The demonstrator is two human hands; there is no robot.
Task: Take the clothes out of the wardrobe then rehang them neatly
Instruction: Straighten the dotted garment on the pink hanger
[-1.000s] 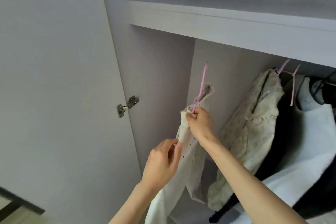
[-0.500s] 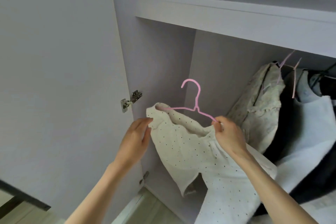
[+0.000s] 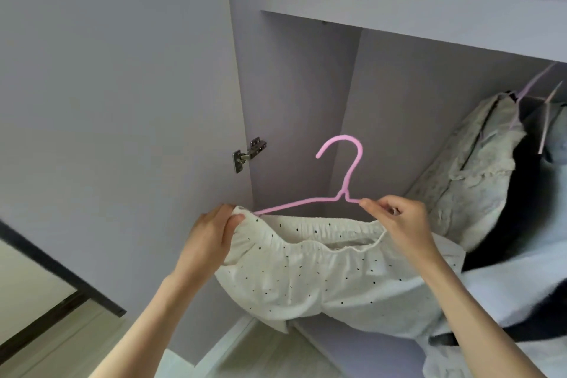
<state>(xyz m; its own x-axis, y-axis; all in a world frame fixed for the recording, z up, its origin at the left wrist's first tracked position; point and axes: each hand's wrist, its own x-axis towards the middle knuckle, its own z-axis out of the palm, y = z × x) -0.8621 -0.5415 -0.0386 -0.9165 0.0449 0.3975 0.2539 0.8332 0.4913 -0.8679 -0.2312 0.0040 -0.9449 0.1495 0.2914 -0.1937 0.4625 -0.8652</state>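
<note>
A cream garment with small black dots (image 3: 306, 273) hangs from a pink hanger (image 3: 346, 175) that I hold up in front of the open wardrobe. My left hand (image 3: 211, 230) grips the garment's elastic edge at the hanger's left end. My right hand (image 3: 395, 218) pinches the hanger's right arm together with the fabric there. The hook points up and to the left, free of any rail.
More clothes hang at the right: a pale floral garment (image 3: 472, 169), a dark one and a white one, on pink hangers (image 3: 534, 86). A shelf (image 3: 399, 6) runs above. The open door (image 3: 107, 101) with its hinge (image 3: 248, 153) stands at the left.
The garment and hanger have swung out from edge-on to face me. My left hand moved from open beside the fabric to gripping its left edge. The view tilted down.
</note>
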